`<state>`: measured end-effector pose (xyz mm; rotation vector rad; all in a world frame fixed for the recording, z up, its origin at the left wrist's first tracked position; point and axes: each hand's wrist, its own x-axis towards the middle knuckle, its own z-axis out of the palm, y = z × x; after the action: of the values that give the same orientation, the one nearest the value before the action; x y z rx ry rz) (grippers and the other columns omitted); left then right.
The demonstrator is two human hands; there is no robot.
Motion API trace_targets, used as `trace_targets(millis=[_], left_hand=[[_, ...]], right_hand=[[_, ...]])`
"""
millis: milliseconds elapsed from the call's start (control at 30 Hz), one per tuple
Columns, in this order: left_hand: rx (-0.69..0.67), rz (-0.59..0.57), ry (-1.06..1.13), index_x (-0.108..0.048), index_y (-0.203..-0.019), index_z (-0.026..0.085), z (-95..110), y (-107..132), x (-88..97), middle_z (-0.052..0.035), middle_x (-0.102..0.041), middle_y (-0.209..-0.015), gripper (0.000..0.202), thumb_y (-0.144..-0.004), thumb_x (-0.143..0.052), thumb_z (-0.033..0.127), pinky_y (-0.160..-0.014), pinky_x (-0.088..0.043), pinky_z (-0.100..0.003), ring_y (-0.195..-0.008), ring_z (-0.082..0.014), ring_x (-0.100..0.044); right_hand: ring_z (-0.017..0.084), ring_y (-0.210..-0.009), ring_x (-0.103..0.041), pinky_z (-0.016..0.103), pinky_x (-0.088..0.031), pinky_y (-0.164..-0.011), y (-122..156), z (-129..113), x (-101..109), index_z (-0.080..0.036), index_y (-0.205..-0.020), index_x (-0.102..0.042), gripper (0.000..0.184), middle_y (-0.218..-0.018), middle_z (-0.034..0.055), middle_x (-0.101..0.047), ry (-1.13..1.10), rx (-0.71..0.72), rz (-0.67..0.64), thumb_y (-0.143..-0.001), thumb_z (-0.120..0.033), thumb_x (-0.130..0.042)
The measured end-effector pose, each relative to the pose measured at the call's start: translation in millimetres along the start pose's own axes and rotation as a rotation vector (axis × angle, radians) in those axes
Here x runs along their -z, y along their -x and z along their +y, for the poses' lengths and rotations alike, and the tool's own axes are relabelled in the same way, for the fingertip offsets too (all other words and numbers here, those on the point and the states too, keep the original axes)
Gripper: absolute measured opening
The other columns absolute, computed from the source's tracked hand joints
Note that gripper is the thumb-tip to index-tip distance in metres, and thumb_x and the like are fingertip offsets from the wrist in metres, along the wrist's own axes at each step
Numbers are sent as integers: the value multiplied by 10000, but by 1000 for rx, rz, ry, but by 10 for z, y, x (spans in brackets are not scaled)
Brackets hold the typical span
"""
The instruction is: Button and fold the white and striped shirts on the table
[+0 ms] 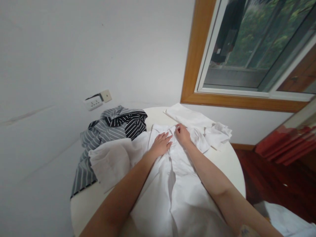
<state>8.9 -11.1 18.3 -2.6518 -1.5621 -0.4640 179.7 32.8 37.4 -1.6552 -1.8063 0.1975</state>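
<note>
A white shirt [158,184] lies front up across the round white table [235,171], its collar toward the wall and its lower part hanging toward me. One sleeve [111,161] spreads to the left. My left hand [161,144] rests flat on the shirt just below the collar, fingers spread. On the other side of the front opening, my right hand [182,134] has its fingers curled in a pinch at the collar edge. What exactly sits between those fingertips is too small to be sure, but it looks like the shirt's collar.
A crumpled grey and black striped garment [103,133] lies at the table's left. Folded white cloth [189,115] is at the back right. A wall socket [93,102], a wood-framed window [197,97] and a red curtain [288,144] surround the table. More white cloth [286,217] shows at lower right.
</note>
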Motion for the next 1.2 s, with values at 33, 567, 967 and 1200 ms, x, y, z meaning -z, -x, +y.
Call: trace_targets(millis=[33,567,967,1200], left_hand=[[0,2,-2,-461,-1386,248,0,-1,2,-71,-380,-1500,471,-958,-343,407,-1142,-245,-457,-1384,-260,-329],[133,261,-39,-622,-1108,174,79,-167,395,-99,-620,-1072,288,-900,-422,175,-953,-412,-371,-1052,-235,-525],[297,209,22,-682,-930,150,-350,-486,103,-119,-625,-917,246,-887,-443,184,-905,-431,-355,-941,-228,-574],[304,220,113,-684,-955,185,-388,-467,102,-70,-615,-900,165,-846,-570,235,-888,-445,-308,-908,-195,-581]], right_hand=[[158,-793,-586,253,-372,-676,1,-9,-2,-237,-1141,-526,259,-873,10,-650,14,1,8,-944,-318,-380],[184,-930,-547,262,-396,-815,-52,-63,-70,-199,-1064,-638,284,-1002,79,-564,175,211,-49,-846,-110,-479],[171,-974,-555,271,-404,-926,-113,-82,-215,-138,-1138,-652,334,-1003,87,-649,-103,261,-186,-857,-92,-477],[170,-1053,-568,267,-389,-964,-221,-53,-262,-137,-1144,-656,361,-1110,86,-678,-84,201,-233,-869,-66,-433]])
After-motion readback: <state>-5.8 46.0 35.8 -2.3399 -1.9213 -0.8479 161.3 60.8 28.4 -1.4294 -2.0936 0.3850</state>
